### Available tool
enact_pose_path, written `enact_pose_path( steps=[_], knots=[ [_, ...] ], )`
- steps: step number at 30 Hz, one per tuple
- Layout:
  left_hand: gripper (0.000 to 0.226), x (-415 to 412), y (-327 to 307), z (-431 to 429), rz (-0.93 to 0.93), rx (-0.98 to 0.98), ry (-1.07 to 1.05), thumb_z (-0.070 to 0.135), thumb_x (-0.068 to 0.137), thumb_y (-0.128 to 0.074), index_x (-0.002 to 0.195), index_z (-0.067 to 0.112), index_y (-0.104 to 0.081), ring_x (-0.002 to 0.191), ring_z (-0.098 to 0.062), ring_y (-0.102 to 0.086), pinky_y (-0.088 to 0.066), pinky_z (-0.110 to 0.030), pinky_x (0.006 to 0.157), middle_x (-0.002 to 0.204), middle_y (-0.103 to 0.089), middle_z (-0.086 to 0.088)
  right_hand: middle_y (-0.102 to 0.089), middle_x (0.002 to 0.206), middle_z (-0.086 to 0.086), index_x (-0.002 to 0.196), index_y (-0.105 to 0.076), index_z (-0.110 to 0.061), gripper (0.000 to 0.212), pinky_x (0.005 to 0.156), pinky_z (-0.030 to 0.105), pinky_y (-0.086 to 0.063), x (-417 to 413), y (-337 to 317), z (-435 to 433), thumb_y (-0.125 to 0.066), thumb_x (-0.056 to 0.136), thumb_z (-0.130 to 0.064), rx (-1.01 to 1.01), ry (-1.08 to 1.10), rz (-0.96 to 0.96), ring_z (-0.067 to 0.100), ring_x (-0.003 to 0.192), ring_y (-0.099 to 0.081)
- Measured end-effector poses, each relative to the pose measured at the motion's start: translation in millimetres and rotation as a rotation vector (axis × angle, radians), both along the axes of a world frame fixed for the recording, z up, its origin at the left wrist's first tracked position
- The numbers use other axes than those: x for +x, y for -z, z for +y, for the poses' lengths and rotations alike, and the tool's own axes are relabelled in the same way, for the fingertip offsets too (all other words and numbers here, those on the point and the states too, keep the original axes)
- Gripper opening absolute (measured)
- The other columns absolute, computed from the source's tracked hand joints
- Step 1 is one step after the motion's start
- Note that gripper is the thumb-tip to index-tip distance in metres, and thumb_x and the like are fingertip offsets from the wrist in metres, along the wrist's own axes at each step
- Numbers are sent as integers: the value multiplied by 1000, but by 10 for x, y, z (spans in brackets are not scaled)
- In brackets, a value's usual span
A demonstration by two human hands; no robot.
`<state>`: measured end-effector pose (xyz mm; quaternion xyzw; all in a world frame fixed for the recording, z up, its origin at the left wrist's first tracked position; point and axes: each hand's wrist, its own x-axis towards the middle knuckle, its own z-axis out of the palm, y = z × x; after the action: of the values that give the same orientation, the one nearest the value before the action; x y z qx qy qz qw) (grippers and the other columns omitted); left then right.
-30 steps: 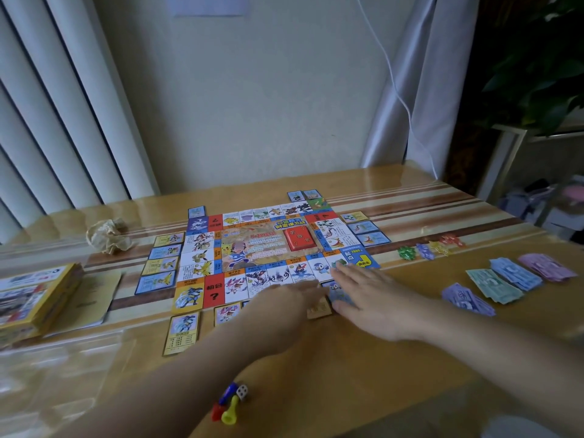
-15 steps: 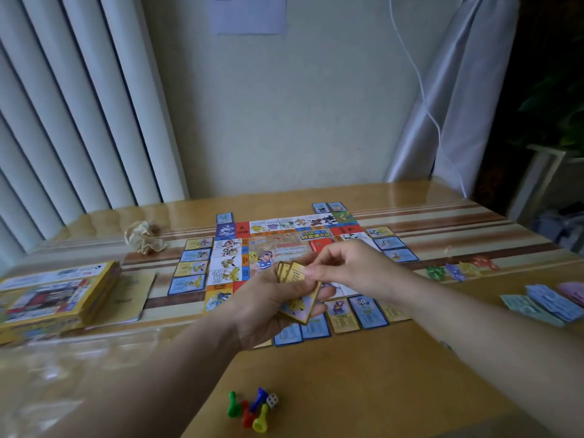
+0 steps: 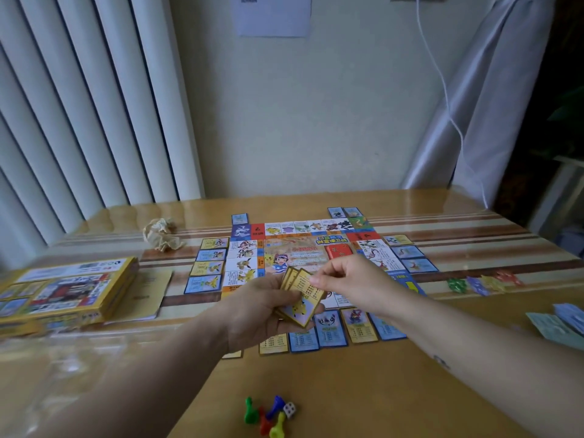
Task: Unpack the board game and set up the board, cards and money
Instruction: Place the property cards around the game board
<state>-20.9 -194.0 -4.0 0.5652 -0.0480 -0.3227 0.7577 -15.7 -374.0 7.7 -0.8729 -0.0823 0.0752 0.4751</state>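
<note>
Card-laying step, I reckon: left hand [image 3: 256, 314] has its fingers curled round a small fan of yellow-bordered paper cards [image 3: 303, 306], and right hand [image 3: 350, 279] pinches the top one, just over the near edge of the colourful square game board [image 3: 297, 254]. Next move probably means matching that card to its square. Glossy wooden bench [image 3: 379, 390], pale paper money [image 3: 556, 324] at 3 o'clock, yellow cardboard box [image 3: 69, 289] at 9, white vertical blinds [image 3: 79, 121] behind

Cream wall [image 3: 316, 121], white vertical blinds [image 3: 79, 121], striped wooden table [image 3: 363, 390]
</note>
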Motion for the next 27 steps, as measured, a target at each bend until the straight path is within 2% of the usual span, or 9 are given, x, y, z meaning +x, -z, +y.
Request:
enact_pose_path(
  steps=[2,5,9,11,17,19,23,25,27],
  knots=[
    [26,4,31,22,-51,71,9,-1,98,-37,118,3,-53,95,-26,-68,-56,-41,85,103,-69,-20,-63,74,-15,83,-69,-10,23,71,17,-42,6,60,3,-67,86,-33,16,-1,32,-6,75,-57],
    [23,16,52,56,-108,157,-8,-2,98,-39,114,3,-55,88,-22,-70,-58,-32,73,93,-71,-14,-65,78,-2,84,-69,-9,28,71,20,-46,7,85,10,-72,80,-37,-11,-4,66,3,73,-59],
    [18,48,89,95,-197,295,-47,2,95,-48,111,2,-57,98,-30,-67,-54,-42,89,101,-69,-20,-64,75,-2,74,-65,-16,24,66,19,-45,34,70,48,-74,78,-38,-72,-23,89,3,70,-59],
    [15,75,90,111,-240,353,-87,3,94,-51,108,2,-58,87,-25,-68,-56,-36,84,94,-69,-17,-65,73,-3,72,-65,-16,23,73,27,-50,85,56,79,-75,77,-36,-79,-23,80,5,71,-60],
    [6,389,-36,140,-254,288,-320,5,93,-55,94,8,-60,71,-20,-66,-56,-32,71,77,-69,-9,-67,77,-1,80,-66,-14,15,82,32,-53,502,-106,207,-73,81,-27,7,21,18,10,73,-63],
    [10,540,-106,155,-289,288,-372,5,95,-51,90,8,-60,66,-18,-65,-57,-28,68,74,-69,-9,-67,79,-1,81,-62,-17,10,79,30,-53,724,-168,284,-69,85,-23,20,38,-33,8,70,-62],
    [18,946,-188,303,-358,343,-489,2,97,-45,100,8,-62,75,-15,-66,-56,-28,72,87,-68,-9,-62,77,2,81,-56,-17,12,55,19,-43,1342,-245,385,-63,89,-14,21,154,-201,8,58,-54],
    [19,1200,-177,416,-443,477,-542,8,98,-46,108,10,-62,68,-13,-61,-51,-28,67,86,-68,-3,-58,76,5,85,-53,-12,11,48,14,-42,1690,-268,386,-62,89,-7,87,229,-254,10,54,-51],
    [23,1468,-135,504,-621,804,-501,17,101,-41,109,13,-61,66,-17,-54,-43,-28,61,92,-66,-3,-60,76,7,90,-51,-11,12,51,17,-45,2026,-256,395,-61,89,-4,93,252,-280,11,53,-54]
  ],
)
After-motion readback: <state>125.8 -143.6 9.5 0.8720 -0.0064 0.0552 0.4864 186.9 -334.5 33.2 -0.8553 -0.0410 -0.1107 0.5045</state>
